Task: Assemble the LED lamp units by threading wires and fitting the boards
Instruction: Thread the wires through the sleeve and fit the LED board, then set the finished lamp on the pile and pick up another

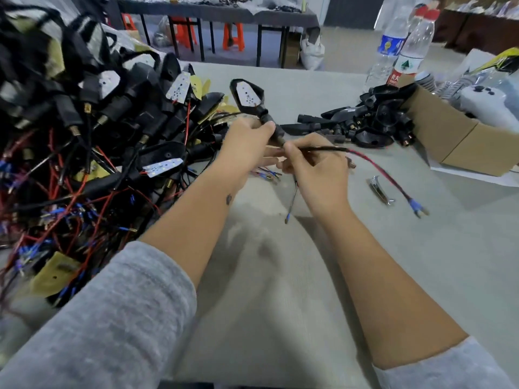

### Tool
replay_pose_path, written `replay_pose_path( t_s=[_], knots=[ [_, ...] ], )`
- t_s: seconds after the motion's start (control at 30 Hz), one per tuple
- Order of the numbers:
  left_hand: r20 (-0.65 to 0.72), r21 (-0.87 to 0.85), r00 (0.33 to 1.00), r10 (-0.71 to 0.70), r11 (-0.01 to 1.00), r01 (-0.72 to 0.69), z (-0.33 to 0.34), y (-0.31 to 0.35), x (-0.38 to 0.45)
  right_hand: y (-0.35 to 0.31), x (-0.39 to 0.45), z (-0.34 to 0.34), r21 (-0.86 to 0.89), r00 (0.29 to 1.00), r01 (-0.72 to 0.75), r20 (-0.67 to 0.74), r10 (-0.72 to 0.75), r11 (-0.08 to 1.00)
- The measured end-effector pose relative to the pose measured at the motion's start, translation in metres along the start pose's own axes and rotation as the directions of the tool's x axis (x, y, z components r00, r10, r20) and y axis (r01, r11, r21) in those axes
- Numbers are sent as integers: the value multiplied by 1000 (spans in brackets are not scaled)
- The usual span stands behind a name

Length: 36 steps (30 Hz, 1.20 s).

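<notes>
Here the left hand (247, 141) grips the black stem of a lamp housing (250, 98), holding it up above the grey table (393, 262) with the pointed head tilted away and the white LED board (247, 97) already sitting in its face. The right hand (311, 164) pinches the sleeved wire bundle (331, 149) right where it leaves the bottom of the stem, fingers curled round it. From that pinch a red wire (384, 175) trails off to the right and ends in a blue fork terminal (415, 206) lying on the table, and a thinner dark lead (292, 200) hangs down below the palm. This looks like the threading step nearly finished, with the slack being drawn through the stem. To do it well, the pull should run straight along the stem's axis, not sideways, so the sleeve does not chafe on the stem's mouth; the left hand should stay firm on the stem rather than on the head, so the board is not pushed out of its seat. Gentle, even tension is the thing, since a snatch could strain the joints at the board. The finished heap (84, 136) waits on the left, empty housings (370, 119) on the right beside the cardboard box (455, 141).
</notes>
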<state>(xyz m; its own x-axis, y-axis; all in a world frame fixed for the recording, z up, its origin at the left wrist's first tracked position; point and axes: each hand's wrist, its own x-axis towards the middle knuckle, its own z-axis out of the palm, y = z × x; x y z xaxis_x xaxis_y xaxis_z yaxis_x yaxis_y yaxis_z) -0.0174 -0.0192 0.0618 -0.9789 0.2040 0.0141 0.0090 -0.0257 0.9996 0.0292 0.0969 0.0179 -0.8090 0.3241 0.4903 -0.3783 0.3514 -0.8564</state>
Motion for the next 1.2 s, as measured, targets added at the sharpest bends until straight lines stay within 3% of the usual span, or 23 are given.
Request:
replay_pose_path(
  t_s=[0.1, 0.2, 0.33, 0.47, 0.57, 0.63, 0.73, 0.83, 0.9, 1.0, 1.1, 1.2],
  knots=[
    [36, 46, 999, -38, 998, 37, -24, 16, -10, -12, -11, 16, -170, 962, 271, 77, -262, 947],
    [-3, 171, 1000, -29, 985, 30, -55, 32, -17, -31, -16, 36, -272, 831, 551, 260, -491, 789],
    [-72, 456, 991, 111, 888, -66, -102, 55, -17, -67, -15, 69, -332, 737, 669, 412, -536, 664],
    [-182, 517, 952, 245, 848, -119, -146, 81, -13, -100, -7, 111, -304, 711, 699, 395, -582, 647],
    [-309, 732, 830, 464, 673, -104, -176, 95, -6, -115, 1, 146, -327, 744, 661, 407, -530, 676],
    [-290, 858, 780, 555, 512, -46, -193, 96, -4, -115, 2, 163, -325, 738, 650, 487, -467, 687],
    [-193, 960, 841, 505, 275, 55, -209, 89, -2, -109, -4, 170, -316, 676, 696, 591, -440, 644],
    [-211, 971, 837, 505, 208, 119, -208, 89, -5, -98, -10, 155, -298, 666, 705, 591, -456, 644],
    [-235, 967, 760, 606, 226, 119, -194, 95, -5, -87, -11, 136, -323, 705, 668, 563, -431, 671],
    [-207, 938, 706, 677, 343, -54, -154, 101, -2, -63, -9, 100, -406, 782, 576, 524, -336, 709],
    [-162, 821, 758, 632, 513, -252, -99, 89, -1, -38, -6, 60, -543, 864, 452, 464, -196, 708],
    [-108, 630, 865, 490, 707, -322, -46, 56, -2, -14, -5, 24, -668, 941, 272, 335, -46, 693]
  ],
)
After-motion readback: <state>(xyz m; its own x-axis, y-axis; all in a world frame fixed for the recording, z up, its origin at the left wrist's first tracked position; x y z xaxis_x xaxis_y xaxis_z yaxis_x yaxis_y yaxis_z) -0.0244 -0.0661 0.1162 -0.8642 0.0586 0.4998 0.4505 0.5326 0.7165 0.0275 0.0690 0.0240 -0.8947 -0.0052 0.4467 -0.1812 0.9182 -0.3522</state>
